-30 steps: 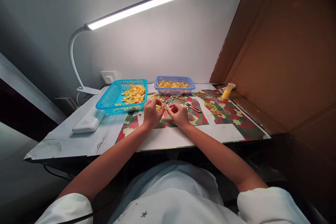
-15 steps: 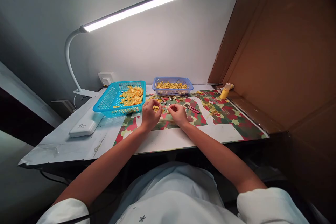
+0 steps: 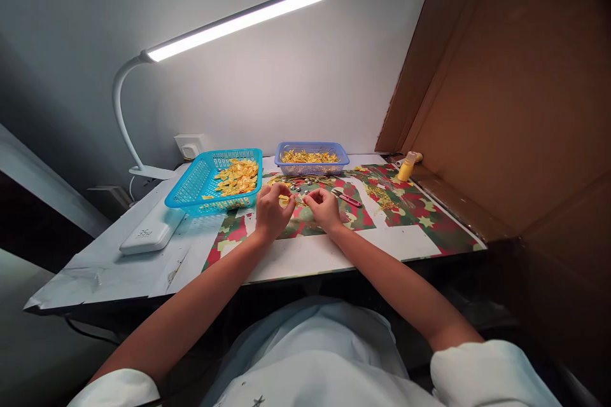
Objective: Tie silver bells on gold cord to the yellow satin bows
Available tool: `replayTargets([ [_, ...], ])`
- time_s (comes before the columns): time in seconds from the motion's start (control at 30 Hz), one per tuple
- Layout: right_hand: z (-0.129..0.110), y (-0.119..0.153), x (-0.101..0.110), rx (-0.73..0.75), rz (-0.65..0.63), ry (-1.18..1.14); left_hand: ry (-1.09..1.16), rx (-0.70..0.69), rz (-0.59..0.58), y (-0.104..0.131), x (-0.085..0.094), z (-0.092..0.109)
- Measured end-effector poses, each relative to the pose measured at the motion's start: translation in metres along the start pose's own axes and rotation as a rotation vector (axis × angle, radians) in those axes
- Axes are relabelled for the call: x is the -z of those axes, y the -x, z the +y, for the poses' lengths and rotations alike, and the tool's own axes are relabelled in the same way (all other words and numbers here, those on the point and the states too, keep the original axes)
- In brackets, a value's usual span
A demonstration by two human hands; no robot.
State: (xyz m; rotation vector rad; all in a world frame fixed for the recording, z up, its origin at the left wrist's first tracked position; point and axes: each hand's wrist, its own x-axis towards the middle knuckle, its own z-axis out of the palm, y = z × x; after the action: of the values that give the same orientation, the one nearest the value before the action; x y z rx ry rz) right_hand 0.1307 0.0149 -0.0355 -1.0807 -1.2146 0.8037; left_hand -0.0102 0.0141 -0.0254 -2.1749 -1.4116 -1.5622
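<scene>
A small piece, too fine to identify at this range, sits between the fingertips above the mat. Left hand and right hand are both pinched closed, apparently on it, their tips near each other; both are thus occupied. Bells lie just beyond. Snips rest beside the right hand, unheld. The blue basket of yellow petals stands by the left hand; the purple basket stands farther back.
</scene>
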Motion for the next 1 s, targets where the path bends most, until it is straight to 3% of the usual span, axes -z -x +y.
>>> replayTargets([
  [0.27,-0.0018,-0.0012,0.0025,-0.009,-0.03,-0.024,0.116,0.04,-0.052,-0.0011,0.0024,0.0011],
  [0.63,0.0022,-0.0037,0.0004,-0.081,-0.061,-0.09,0.222,0.195,-0.085,-0.0043,0.0046,0.0024],
  [1.0,0.005,-0.0055,-0.0004,-0.089,-0.062,-0.081,0.189,0.14,-0.064,-0.0032,0.0033,0.0018],
])
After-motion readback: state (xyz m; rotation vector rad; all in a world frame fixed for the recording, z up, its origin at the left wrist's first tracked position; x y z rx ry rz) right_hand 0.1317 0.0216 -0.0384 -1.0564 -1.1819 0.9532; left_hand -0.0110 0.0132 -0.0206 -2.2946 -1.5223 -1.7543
